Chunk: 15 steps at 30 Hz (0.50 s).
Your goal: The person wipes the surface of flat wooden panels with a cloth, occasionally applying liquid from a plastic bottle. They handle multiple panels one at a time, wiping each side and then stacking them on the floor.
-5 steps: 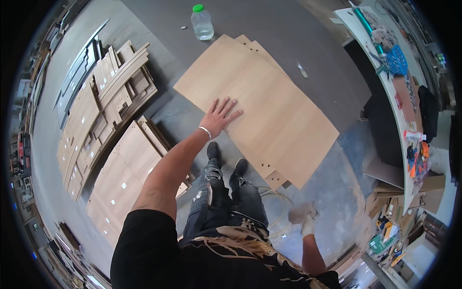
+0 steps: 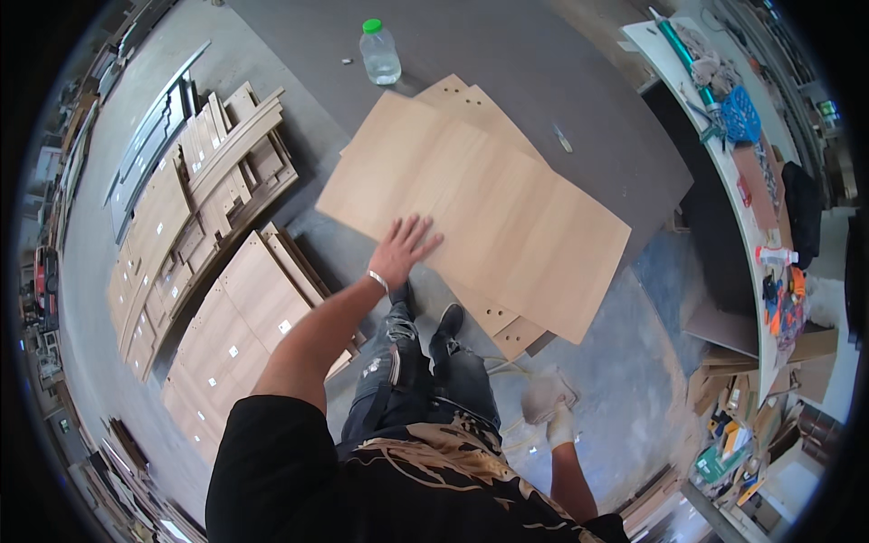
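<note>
My left hand (image 2: 405, 249) lies flat with fingers spread on the near left edge of a light wood-grain panel (image 2: 498, 217). That panel sits askew over another board (image 2: 493, 118), whose corners with drilled holes show at the far and near ends. In my right hand (image 2: 560, 425), which wears a whitish glove, is a bunched greyish-beige cloth (image 2: 541, 398). This hand is low on the right, apart from the panel. How the gloved fingers wrap the cloth is partly hidden.
The boards rest on a dark work surface (image 2: 625, 163) bearing a green-capped bottle (image 2: 380, 59) and a small knife-like tool (image 2: 563, 138). Stacked wood panels (image 2: 240, 317) stand left. A white bench (image 2: 756, 244) with tools and a blue basket (image 2: 740, 115) curves along the right.
The top panel has turned and slid toward me at its far left end, with my left hand on it. More of the lower board shows at the far end. My right hand moved left with the cloth.
</note>
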Motion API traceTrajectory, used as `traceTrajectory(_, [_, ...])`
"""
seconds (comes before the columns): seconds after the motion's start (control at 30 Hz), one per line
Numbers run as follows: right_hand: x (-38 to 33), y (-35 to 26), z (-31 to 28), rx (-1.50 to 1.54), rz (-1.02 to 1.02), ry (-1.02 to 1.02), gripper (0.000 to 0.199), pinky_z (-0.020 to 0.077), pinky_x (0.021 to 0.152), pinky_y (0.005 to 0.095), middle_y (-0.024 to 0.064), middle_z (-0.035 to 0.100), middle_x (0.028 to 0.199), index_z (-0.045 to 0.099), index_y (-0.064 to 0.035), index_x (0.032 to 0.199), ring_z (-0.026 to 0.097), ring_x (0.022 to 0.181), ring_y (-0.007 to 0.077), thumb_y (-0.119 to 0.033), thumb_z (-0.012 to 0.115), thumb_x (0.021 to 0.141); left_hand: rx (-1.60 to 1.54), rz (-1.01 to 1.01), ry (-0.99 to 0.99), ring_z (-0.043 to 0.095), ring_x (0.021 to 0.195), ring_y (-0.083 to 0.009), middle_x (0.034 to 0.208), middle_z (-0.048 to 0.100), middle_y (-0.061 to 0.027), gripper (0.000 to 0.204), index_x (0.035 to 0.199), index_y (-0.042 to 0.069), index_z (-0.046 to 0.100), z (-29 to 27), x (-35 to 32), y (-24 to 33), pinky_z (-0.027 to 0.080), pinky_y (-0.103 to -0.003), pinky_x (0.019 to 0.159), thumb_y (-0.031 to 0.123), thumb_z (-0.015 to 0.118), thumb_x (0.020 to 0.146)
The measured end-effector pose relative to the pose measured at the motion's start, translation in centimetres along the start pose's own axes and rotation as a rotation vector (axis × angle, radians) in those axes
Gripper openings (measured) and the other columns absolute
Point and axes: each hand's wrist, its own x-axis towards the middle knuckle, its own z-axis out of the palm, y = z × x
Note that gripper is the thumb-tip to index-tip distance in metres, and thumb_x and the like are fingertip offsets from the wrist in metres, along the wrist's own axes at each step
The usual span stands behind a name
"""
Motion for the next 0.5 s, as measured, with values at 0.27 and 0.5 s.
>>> traceTrajectory(0.27, [-0.5, -0.9, 0.9, -0.091, 0.098, 0.004, 0.059, 0.0456, 0.11, 0.0463, 0.0138, 0.062, 0.144, 0.051, 0.0004, 0.149, 0.06, 0.13, 0.03, -0.04, 0.062, 0.106, -0.113, -0.163, 0.076, 0.021, 0.16, -0.0427, 0.173, 0.024, -0.0213, 0.077, 0.167, 0.015, 0.028, 0.6, 0.2, 10.8, 0.015, -0.067, 0.127, 0.018, 0.054, 0.094])
traceTrajectory(0.5, [2.3, -2.3, -0.3, -0.224, 0.13, -0.148, 0.05, 0.0505, 0.102, 0.0455, 0.012, 0.068, 0.132, 0.06, -0.0066, 0.14, 0.066, 0.117, 0.0304, -0.044, 0.057, 0.108, -0.182, -0.315, 0.069, 0.028, 0.156, -0.0483, 0.167, 0.031, -0.0279, 0.066, 0.162, 0.006, 0.035, -1.8, -4.9, 16.0, 0.022, -0.073, 0.121, 0.023, 0.05, 0.099])
